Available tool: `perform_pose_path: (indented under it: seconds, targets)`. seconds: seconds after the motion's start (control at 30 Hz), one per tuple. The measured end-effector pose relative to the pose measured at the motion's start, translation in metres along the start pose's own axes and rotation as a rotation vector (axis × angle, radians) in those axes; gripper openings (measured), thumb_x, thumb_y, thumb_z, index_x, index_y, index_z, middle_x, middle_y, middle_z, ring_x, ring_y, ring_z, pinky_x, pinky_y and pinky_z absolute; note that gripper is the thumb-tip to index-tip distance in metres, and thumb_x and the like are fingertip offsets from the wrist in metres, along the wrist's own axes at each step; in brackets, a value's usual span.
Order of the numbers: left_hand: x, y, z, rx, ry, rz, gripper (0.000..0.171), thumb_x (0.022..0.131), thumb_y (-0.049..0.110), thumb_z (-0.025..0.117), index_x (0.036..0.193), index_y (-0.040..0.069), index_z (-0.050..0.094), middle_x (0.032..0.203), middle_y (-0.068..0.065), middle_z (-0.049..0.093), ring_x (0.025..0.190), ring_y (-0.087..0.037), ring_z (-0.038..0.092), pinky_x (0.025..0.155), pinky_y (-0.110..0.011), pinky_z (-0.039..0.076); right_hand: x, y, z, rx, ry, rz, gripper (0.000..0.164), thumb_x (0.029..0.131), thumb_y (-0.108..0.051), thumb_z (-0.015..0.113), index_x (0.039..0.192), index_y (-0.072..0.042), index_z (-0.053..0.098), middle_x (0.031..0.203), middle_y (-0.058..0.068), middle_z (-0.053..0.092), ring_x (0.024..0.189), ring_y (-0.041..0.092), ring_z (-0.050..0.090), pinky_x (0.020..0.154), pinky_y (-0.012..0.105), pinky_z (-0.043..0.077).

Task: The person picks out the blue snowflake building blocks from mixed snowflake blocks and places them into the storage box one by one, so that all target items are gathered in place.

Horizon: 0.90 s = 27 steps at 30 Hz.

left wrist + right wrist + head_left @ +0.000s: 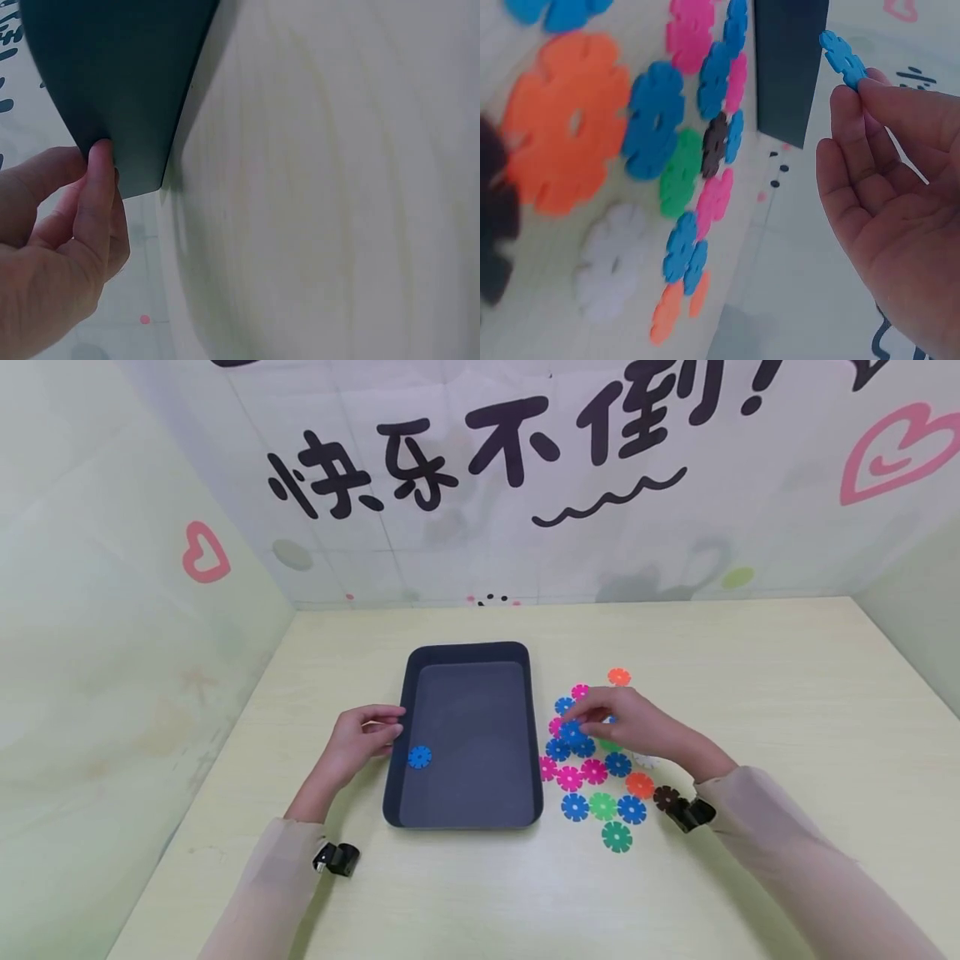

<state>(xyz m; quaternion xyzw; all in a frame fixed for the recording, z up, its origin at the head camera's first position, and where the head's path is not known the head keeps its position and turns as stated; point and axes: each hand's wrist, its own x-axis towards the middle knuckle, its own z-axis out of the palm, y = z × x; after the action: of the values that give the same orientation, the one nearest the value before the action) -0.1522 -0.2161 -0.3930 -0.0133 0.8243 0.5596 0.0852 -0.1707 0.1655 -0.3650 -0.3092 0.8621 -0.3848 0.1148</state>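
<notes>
My right hand (633,722) pinches a blue notched plastic disc (842,58) between thumb and index finger, raised over the loose pieces in the head view. The other fingers curl loosely below it in the right wrist view. With thumb and fingertips, my left hand (352,745) grips the left wall of a dark grey rectangular tray (468,785). In the left wrist view one fingertip (100,154) presses the tray's outer side. Inside the tray, near that wall, a single blue disc (420,757) lies flat.
Right of the tray, notched discs in several colours are spread out, among them a pink disc (569,778), an orange disc (640,785), a dark green disc (617,837) and a white disc (611,262). A printed wall sheet (480,552) stands behind the pale table (480,902).
</notes>
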Motion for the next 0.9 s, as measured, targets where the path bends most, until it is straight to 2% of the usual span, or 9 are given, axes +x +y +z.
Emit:
perform_pose_path:
  seconds: [0.43,0.73,0.9]
  targets:
    - [0.003,-0.001,0.001,0.010,0.006,-0.008,0.032,0.087,0.004,0.061,0.118,-0.004,0.058,0.099,-0.016,0.056,0.076,-0.014,0.059,0.068,-0.031,0.054,0.030,-0.023,0.017,0.066,-0.075,-0.028,0.025,0.084,-0.003,0.065,0.109,-0.004,0.066,0.095,0.001,0.061,0.083,0.016,0.059,0.072,0.027,0.052]
    - [0.001,-0.001,0.001,0.015,0.007,-0.012,0.032,0.088,0.004,0.060,0.118,-0.003,0.058,0.099,-0.016,0.056,0.077,-0.015,0.059,0.068,-0.031,0.054,0.055,-0.040,0.025,0.076,-0.076,-0.022,0.023,0.084,-0.005,0.066,0.106,-0.008,0.068,0.097,0.001,0.060,0.085,0.016,0.058,0.068,0.026,0.052]
    - [0.000,0.001,0.000,0.014,0.002,-0.001,0.033,0.088,0.005,0.060,0.119,-0.004,0.057,0.100,-0.017,0.055,0.078,-0.014,0.059,0.069,-0.032,0.054,0.069,-0.045,0.030,0.074,-0.063,-0.062,0.022,0.084,-0.004,0.065,0.105,-0.007,0.069,0.093,0.001,0.060,0.081,0.015,0.057,0.069,0.025,0.052]
